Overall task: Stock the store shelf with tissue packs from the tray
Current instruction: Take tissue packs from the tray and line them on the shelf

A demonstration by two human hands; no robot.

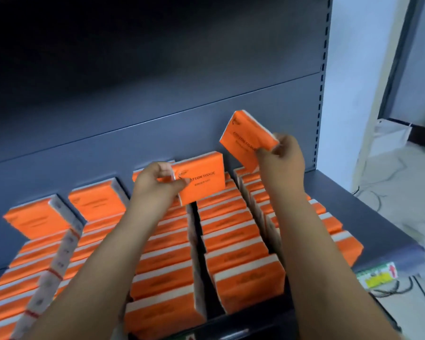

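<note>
Holds an orange tissue pack (203, 179) in the left hand (157, 182), pinched at its left edge between thumb and fingers, upright, just above the rows of packs (231, 231) near the back of the shelf (368, 217). Pinches a second tissue pack (245, 138) in the right hand (284, 153) by its lower right end, tilted, raised before the grey back panel (157, 119), apart from the other held pack. Stands well stocked: orange packs upright in close rows running front to back, narrow dark gaps between some rows. Carries a yellow-and-green price label (375, 276) on the shelf's front edge at right. Blurs most print beyond reading.
</note>
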